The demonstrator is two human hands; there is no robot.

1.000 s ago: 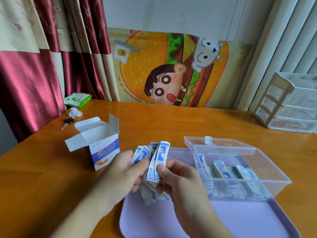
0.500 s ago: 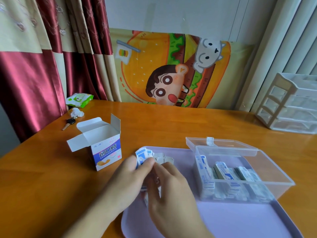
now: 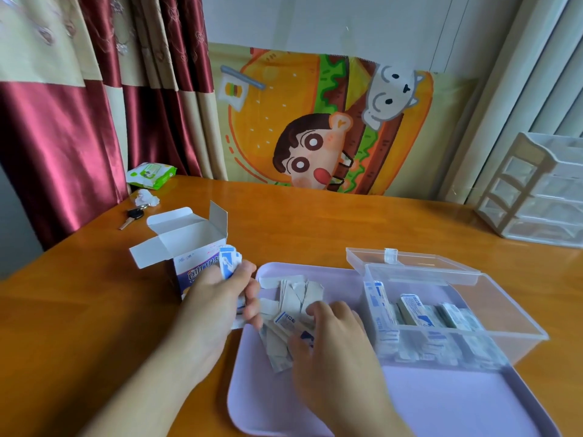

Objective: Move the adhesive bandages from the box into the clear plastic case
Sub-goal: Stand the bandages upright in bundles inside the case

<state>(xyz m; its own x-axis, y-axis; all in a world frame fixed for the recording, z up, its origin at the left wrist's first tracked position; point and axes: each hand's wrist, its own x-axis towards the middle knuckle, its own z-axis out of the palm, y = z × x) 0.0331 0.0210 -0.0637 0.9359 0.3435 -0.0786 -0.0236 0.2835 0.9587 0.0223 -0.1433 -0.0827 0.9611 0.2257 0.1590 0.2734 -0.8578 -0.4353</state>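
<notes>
Down on the lilac tray, a loose heap of bandages lies fanned out between the person's two hands. Their left hand is curled round a small bunch of bandages, whose blue and white ends stick up above the thumb, just in front of the box. That box stands open on the wooden table, its flaps spread, touching or nearly touching the left edge of the tray. Their right hand rests on the heap; motion blur hides whether its fingers pinch any bandage or merely press down. To the right, the clear case sits on the tray with its lid tipped back, and more wrapped bandages stand in rows inside it. At the table's far left corner lie a key, a crumpled tissue and a green pack of wipes. A white set of drawers stands at the far right.
</notes>
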